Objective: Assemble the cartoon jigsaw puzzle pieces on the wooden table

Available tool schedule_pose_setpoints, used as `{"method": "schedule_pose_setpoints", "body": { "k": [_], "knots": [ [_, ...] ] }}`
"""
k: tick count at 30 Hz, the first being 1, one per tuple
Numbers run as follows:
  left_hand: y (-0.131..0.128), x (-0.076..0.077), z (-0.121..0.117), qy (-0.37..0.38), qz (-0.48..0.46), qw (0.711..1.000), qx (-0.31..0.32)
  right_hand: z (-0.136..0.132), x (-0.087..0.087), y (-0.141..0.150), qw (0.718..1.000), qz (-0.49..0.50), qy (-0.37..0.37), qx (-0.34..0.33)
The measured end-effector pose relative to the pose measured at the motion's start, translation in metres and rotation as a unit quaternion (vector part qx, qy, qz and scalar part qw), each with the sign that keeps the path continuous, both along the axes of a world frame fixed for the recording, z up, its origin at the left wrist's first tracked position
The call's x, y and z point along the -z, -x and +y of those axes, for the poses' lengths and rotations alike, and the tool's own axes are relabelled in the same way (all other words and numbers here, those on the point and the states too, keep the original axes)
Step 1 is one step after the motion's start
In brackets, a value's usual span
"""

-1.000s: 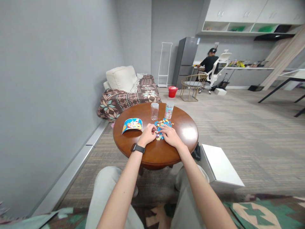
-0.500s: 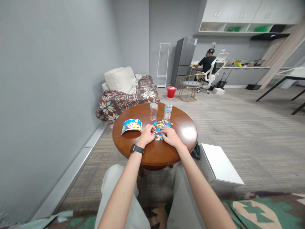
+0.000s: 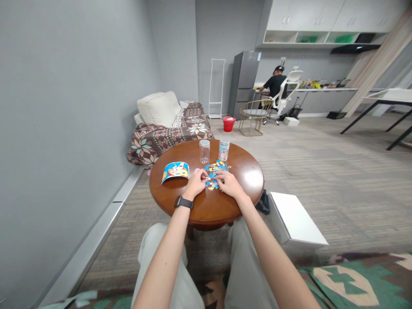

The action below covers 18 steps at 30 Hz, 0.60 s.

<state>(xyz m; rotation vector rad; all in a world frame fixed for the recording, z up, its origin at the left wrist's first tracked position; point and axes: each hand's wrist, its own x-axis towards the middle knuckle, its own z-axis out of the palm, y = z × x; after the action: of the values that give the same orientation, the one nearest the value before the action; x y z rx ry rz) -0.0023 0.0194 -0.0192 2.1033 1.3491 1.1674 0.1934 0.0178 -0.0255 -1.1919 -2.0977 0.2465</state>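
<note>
A heap of small colourful jigsaw pieces (image 3: 215,168) lies on a round brown wooden table (image 3: 247,180). My left hand (image 3: 194,183), with a black watch on its wrist, rests at the heap's near left edge with its fingers curled onto the pieces. My right hand (image 3: 229,183) lies at the near right edge, fingers bent down on the pieces. What either hand pinches is too small to make out. Behind the heap stand a clear empty jar (image 3: 204,151) and a jar with a printed label (image 3: 224,149). A curled picture card (image 3: 175,170) lies to the left.
A white box (image 3: 296,219) stands on the floor right of the table. A sofa with a patterned blanket (image 3: 167,135) is behind, along the grey wall. Farther back are a red bucket (image 3: 228,123), a gold chair (image 3: 254,115), a fridge and a seated person (image 3: 277,85) at a counter.
Both hands stay on the puzzle pieces with small finger shifts. The camera has tilted slightly, moving the scene a little left and down.
</note>
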Motion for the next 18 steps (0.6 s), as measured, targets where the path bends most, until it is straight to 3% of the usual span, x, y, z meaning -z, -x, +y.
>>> {"method": "schedule_pose_setpoints", "body": {
  "k": [18],
  "knots": [
    [-0.0013,-0.0055,-0.0023,0.004,-0.058,0.998,0.017,0.0028,0.0035,-0.0014,1.000,0.024,0.008,0.003]
  ]
}}
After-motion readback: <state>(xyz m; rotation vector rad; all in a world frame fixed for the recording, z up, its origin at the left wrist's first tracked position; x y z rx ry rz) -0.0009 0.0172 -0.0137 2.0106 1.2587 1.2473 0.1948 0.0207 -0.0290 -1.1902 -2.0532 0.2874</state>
